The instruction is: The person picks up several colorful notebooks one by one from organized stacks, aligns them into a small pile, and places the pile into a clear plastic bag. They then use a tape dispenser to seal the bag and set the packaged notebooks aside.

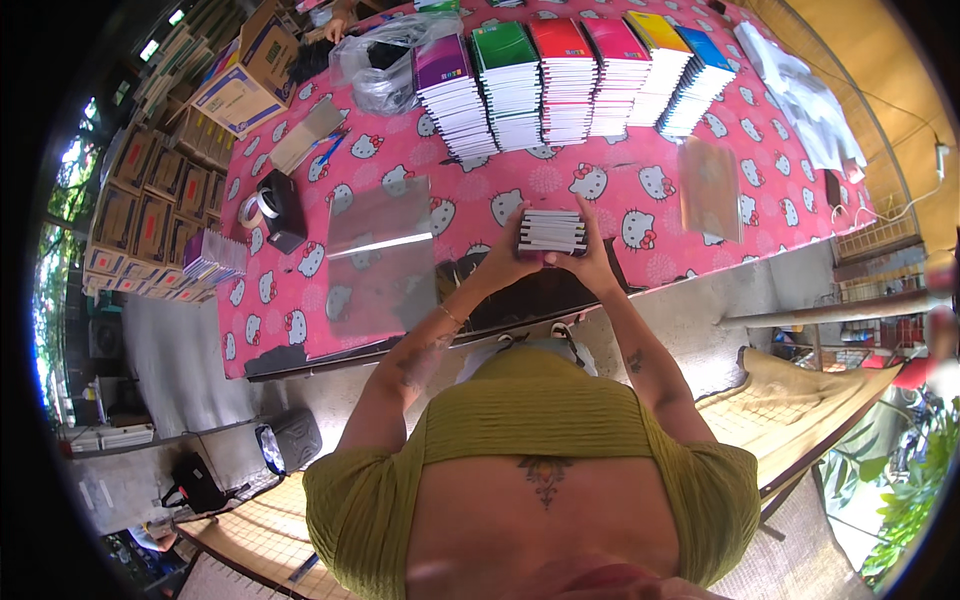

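Observation:
A small stack of notebooks with white page edges is held upright between my two hands, over the front edge of the table. My left hand wraps its left side and my right hand its right side, fingers along the sides and thumbs at the near end. A purple cover shows at the bottom of the stack. Beyond stand tall piles of spiral notebooks in a row: purple, green, red, pink, yellow and blue.
A clear plastic sheet lies left of my hands, and a stack of clear film to the right. Tape rolls sit by a black box. Cartons are piled at the left. Another person's hand shows at the far side.

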### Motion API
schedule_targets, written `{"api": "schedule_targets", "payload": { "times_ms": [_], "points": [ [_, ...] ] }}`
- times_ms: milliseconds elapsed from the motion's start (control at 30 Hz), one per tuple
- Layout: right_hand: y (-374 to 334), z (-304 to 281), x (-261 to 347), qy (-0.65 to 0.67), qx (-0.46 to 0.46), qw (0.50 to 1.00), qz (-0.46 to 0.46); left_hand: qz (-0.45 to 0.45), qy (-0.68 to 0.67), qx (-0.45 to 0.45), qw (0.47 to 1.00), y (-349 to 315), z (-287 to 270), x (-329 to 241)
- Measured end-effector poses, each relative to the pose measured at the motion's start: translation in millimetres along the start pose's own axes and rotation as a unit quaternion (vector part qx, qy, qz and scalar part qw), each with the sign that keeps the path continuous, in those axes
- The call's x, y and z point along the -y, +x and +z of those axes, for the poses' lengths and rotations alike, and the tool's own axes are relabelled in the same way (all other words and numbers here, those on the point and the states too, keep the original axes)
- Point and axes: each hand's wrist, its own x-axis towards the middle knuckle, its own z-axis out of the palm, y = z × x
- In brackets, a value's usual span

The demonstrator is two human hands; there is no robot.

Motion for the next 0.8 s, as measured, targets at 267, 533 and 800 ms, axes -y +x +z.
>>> {"api": "schedule_targets", "payload": {
  "times_ms": [267,533,800],
  "points": [
    [3,20,-13,-0.036,-0.056,0.996,-0.062,0.062,0.026,0.010,0.998,6,-5,16],
    [4,26,-15,-0.034,-0.062,0.997,-0.020,0.037,0.097,0.035,0.994,16,-17,27],
    [0,23,-14,-0.034,-0.060,0.996,-0.060,0.000,0.142,0.108,0.984,18,-44,3]
  ]
}}
